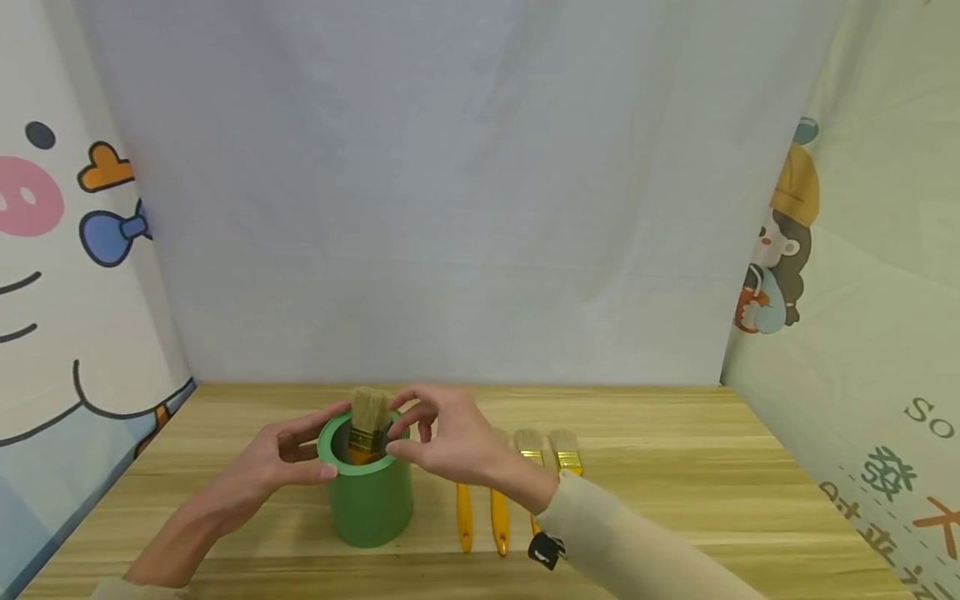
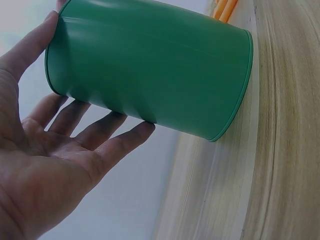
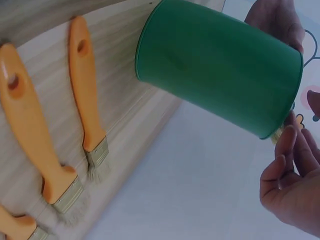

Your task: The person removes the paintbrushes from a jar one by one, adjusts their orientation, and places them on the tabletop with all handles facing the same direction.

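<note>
A green cylindrical pot stands upright on the wooden table. Inside it a paintbrush points bristles up, its orange handle mostly hidden by the wall. My left hand holds the pot from the left, thumb at the rim and fingers against its side; the left wrist view shows these fingers touching the wall. On the pot's other side, my right hand hovers at the rim beside the bristles, thumb and bent fingers apart. In the right wrist view its fingers are close to the bristle tips.
Several more paintbrushes with orange handles lie side by side right of the pot, partly covered by my right hand and sleeve. A small black tag hangs at that sleeve. A pale curtain closes off the table's far edge; printed cloths flank it.
</note>
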A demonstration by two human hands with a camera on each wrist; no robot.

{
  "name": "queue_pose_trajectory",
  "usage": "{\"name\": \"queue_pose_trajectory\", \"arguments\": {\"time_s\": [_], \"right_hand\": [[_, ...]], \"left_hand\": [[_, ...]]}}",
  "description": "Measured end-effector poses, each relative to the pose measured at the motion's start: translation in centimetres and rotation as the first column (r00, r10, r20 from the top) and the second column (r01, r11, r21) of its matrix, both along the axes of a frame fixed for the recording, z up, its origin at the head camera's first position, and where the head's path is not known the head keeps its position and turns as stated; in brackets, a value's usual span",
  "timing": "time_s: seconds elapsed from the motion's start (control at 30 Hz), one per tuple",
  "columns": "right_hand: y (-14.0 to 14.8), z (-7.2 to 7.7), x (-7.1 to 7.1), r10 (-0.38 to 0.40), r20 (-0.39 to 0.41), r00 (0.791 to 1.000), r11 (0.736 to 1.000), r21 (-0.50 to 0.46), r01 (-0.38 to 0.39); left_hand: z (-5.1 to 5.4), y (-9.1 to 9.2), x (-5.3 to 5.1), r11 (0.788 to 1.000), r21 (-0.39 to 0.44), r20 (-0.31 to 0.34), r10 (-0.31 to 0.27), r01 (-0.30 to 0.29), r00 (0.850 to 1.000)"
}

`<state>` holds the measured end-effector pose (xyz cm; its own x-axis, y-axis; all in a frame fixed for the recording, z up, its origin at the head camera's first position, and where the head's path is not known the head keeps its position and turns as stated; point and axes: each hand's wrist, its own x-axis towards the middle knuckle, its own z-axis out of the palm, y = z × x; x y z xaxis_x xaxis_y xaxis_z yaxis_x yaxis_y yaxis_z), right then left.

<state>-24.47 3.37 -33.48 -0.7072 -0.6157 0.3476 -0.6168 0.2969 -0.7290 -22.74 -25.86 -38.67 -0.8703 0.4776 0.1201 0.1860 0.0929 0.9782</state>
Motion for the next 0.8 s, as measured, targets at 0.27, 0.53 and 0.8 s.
{"name": "queue_pose_trajectory", "arguments": {"time_s": [0.27, 0.53, 0.8], "right_hand": [[-1.3, -0.1, -0.1, -0.040, 0.036, 0.999, 0.998, 0.039, 0.038], [-2.2, 0.0, -0.3, -0.068, 0.045, 0.997, 0.995, 0.076, 0.064], [-2.7, 0.4, -0.6, -0.039, 0.014, 0.999, 0.993, 0.113, 0.037]], "left_hand": [[-0.1, -0.1, 0.0, 1.000, 0.003, -0.005, 0.000, 0.000, 1.000], [0.0, -0.1, -0.1, 1.000, -0.004, 0.001, 0.004, -0.004, 1.000], [-0.1, -0.1, -0.1, 1.000, 0.003, 0.011, 0.006, -0.006, 1.000]]}}
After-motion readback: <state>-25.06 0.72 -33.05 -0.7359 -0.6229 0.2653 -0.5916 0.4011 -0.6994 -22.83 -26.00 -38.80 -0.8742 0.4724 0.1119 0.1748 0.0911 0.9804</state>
